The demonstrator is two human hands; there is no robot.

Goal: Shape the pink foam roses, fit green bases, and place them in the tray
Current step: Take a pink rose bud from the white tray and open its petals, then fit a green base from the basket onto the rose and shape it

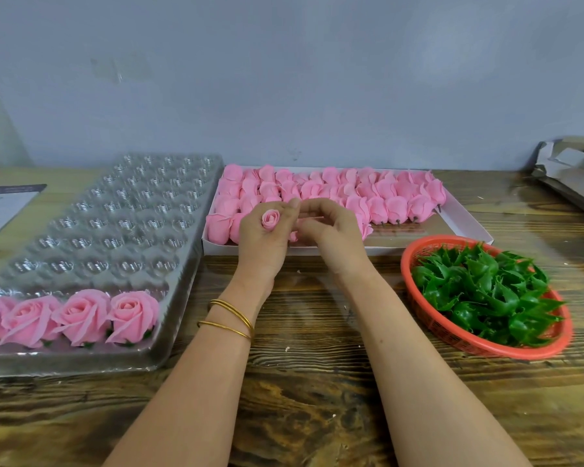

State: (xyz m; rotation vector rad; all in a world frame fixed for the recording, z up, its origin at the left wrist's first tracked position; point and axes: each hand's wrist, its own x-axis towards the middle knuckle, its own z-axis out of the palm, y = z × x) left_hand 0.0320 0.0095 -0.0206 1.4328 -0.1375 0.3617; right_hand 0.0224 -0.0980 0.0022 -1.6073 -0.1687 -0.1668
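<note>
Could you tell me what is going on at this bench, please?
A person is shaping a pink foam rose: the left hand grips it while the right hand pinches a petal beside it. Four finished roses sit in the clear tray. Unshaped roses wait in the white box. Green bases fill the red basket.

- Bench (317, 392): dark-grained wooden planks, beneath and nearer than both hands; small white crumbs scattered on it.
- Wall (317, 79): plain grey-blue, beyond the hands.
- Printed sheet (0, 210): white with a dark header band, flat, far to the left of the left hand (263, 241).
- Folded grey cardboard (570, 173): far to the right of the right hand (334, 234), cut by the frame edge.
- Two gold bangles (224, 327): on the wrist behind the left hand.
</note>
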